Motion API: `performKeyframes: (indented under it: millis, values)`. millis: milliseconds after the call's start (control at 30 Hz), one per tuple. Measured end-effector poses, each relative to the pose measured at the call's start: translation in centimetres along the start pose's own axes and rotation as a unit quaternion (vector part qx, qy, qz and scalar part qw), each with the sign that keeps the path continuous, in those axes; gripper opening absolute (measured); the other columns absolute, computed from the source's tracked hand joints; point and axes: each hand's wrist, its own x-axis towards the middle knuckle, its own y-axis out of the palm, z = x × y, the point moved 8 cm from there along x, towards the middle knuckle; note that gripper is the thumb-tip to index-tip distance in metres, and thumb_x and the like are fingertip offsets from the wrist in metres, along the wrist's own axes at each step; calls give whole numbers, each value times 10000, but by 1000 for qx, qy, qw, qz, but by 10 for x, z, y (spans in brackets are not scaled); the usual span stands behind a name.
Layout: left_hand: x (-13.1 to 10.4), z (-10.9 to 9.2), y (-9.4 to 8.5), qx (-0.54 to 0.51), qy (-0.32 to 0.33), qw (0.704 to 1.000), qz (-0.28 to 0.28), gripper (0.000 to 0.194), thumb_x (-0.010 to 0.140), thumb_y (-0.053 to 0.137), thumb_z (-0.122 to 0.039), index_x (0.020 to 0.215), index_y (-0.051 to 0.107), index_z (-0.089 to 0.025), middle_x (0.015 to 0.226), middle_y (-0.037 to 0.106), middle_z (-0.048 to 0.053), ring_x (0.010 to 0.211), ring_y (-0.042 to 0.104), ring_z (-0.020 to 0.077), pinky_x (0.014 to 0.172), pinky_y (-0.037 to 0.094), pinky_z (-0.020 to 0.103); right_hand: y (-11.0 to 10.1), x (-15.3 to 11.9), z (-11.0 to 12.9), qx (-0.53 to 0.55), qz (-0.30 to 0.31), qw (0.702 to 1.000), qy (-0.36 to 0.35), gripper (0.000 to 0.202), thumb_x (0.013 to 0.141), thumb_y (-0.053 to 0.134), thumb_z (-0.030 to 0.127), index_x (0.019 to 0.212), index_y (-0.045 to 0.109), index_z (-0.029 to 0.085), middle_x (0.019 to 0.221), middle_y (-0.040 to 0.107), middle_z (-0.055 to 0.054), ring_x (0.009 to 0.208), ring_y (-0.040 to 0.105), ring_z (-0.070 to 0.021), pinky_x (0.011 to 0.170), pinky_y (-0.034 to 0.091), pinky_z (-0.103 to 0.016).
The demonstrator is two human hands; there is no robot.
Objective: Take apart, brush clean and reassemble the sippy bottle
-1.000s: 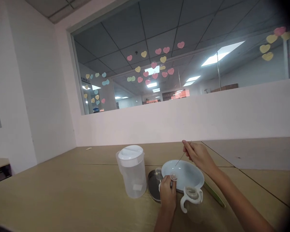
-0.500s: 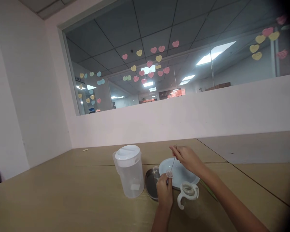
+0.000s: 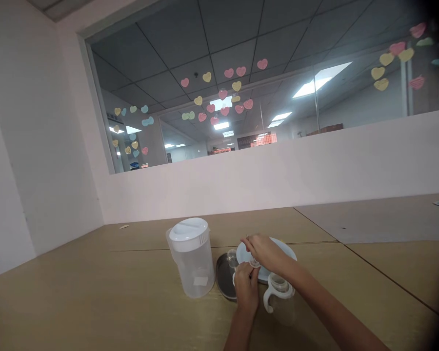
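My left hand point(image 3: 247, 285) is closed around a small clear piece with a round rim point(image 3: 255, 263), over the gap between a dark round tray and a pale blue plate point(image 3: 285, 251). Just above that rim, my right hand point(image 3: 265, 249) is pinched, fingers pointing down-left; the thin stick seen in it earlier is now mostly hidden. A clear jar with a white handled collar point(image 3: 280, 287) stands right of my left hand. On the dark tray point(image 3: 224, 280) lies a clear rounded piece point(image 3: 231, 257).
A translucent pitcher with a white lid point(image 3: 195, 258) stands left of the tray. Behind the wooden table point(image 3: 95, 292) rises a white wall point(image 3: 205, 185) with a window. A small flat scrap point(image 3: 124, 226) lies near the wall.
My right hand has moved down, close to the rim held by my left hand, and the thin stick has dropped with it. The camera view has shifted slightly.
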Motion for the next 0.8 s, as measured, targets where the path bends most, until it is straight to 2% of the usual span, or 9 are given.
performKeyframes:
  millis: [133, 300, 400, 533, 667, 800]
  values:
    - [1, -2, -5, -54, -18, 998, -18, 309, 880, 428, -281, 704, 652, -163, 684, 648, 26, 638, 546, 138, 579, 339, 220, 13, 2, -2, -30, 40, 999, -7, 271, 893, 358, 110, 915, 626, 138, 831, 676, -83, 700, 596, -151, 551, 272, -241]
    - [0, -5, -12, -97, -27, 994, -44, 334, 883, 424, -307, 692, 649, -150, 672, 652, 26, 614, 533, 132, 549, 330, 214, 25, 1, -4, -22, 38, 999, 10, 412, 944, 255, 198, 799, 635, 137, 749, 665, -89, 650, 584, -159, 535, 239, -265]
    - [0, 4, -18, -120, -49, 988, -78, 315, 882, 422, -310, 738, 652, -150, 698, 656, 26, 634, 536, 134, 583, 361, 217, 21, -2, 2, 36, 27, 999, 3, 456, 953, 257, 286, 716, 622, 150, 715, 651, -68, 652, 565, -146, 546, 243, -256]
    - [1, 10, -25, -130, -61, 984, -109, 293, 875, 425, -296, 772, 652, -142, 697, 647, 26, 628, 527, 130, 596, 368, 219, 4, -7, 8, 136, 22, 991, 3, 496, 943, 268, 398, 642, 587, 168, 617, 604, -27, 571, 505, -114, 526, 237, -236]
    - [1, 9, -23, -117, -58, 987, -95, 294, 862, 431, -270, 698, 635, -137, 639, 624, 19, 593, 503, 119, 571, 344, 216, -8, -12, 15, 129, -1, 992, -3, 473, 957, 216, 304, 684, 578, 169, 647, 603, -34, 581, 503, -116, 543, 248, -243]
    - [-2, 11, -18, -110, -65, 987, -97, 279, 834, 444, -244, 632, 609, -147, 598, 610, 10, 562, 499, 120, 529, 316, 216, 5, -12, 25, 56, 34, 998, -21, 332, 923, 306, 198, 803, 610, 147, 680, 615, -70, 648, 550, -148, 581, 274, -257]
